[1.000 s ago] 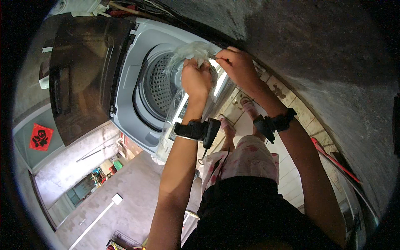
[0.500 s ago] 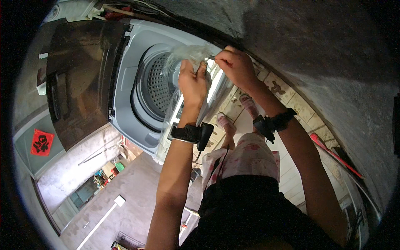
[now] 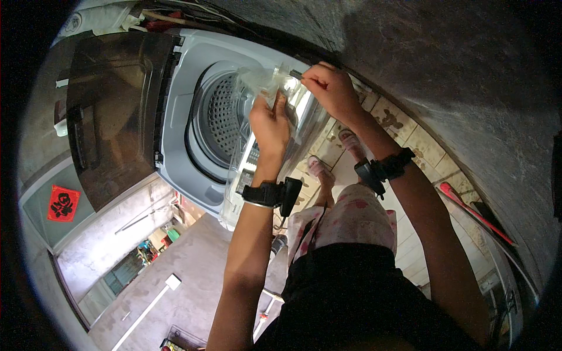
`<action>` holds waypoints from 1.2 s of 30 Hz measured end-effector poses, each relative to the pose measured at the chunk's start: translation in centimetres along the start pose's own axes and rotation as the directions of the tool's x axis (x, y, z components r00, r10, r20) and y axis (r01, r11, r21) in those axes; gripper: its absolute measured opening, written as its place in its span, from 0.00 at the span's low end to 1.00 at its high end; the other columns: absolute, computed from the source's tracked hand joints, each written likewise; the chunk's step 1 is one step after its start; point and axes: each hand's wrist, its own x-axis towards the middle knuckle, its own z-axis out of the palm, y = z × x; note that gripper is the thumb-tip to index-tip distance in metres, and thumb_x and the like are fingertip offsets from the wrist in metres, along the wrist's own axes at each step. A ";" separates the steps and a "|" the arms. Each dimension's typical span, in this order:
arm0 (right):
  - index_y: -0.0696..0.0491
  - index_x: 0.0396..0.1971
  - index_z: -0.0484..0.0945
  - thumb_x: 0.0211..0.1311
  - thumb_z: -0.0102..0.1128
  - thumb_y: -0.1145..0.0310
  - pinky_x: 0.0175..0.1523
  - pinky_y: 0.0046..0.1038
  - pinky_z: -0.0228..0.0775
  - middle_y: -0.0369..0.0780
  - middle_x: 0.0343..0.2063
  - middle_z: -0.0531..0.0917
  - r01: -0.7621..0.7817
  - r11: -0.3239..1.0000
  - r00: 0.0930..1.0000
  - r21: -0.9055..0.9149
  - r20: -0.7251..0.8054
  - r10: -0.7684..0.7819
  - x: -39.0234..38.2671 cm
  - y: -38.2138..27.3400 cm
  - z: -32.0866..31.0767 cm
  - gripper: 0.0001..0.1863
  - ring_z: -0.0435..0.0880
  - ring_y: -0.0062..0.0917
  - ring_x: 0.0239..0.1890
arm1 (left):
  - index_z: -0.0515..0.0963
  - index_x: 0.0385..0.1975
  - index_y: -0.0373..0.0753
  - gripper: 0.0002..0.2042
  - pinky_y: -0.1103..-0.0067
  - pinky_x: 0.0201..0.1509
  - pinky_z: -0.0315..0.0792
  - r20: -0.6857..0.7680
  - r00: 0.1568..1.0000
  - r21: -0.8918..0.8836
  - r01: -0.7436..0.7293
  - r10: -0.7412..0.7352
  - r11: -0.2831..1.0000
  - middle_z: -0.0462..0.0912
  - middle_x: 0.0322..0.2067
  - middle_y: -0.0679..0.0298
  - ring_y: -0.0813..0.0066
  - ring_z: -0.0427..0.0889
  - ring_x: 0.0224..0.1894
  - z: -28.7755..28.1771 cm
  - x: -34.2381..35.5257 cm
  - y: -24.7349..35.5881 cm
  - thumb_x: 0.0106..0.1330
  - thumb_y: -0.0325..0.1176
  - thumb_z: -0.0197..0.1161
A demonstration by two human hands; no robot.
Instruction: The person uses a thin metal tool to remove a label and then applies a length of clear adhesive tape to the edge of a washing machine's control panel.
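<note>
A top-loading washing machine (image 3: 175, 111) in light grey stands before me, with its perforated metal drum (image 3: 221, 120) showing. My left hand (image 3: 270, 128) is closed on crumpled clear plastic film (image 3: 256, 79) above the machine's front edge, thumb pointing up. More of this film lies along the control panel side, beneath my left wrist. Just to the right, my right hand (image 3: 332, 89) pinches a small dark flat strip (image 3: 295, 74) whose kind I cannot make out. The strip's other end touches or overlaps the bright edge of the film.
The machine's dark lid (image 3: 114, 117) stands raised on the left. A rough grey wall (image 3: 445, 76) closes in along the right. Patterned tiles (image 3: 389, 120) lie under my feet. A red-handled pole (image 3: 474, 212) leans at the right, and a red paper sign (image 3: 63, 203) hangs at far left.
The film in my left hand has shifted and spread toward the right hand. My left hand has lowered a little; my right hand stays nearly in place with the dark strip.
</note>
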 end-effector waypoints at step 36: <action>0.56 0.34 0.78 0.56 0.61 0.67 0.33 0.20 0.66 0.33 0.24 0.77 -0.379 0.910 0.925 0.171 0.027 0.380 -8.4 -2.5 2.6 0.09 0.72 0.15 0.27 | 0.72 0.25 0.41 0.03 0.86 0.19 0.57 -0.372 0.301 -0.625 0.618 -0.878 0.476 0.69 0.19 0.73 0.86 0.63 0.17 -36.3 -45.8 -14.2 0.58 0.30 0.59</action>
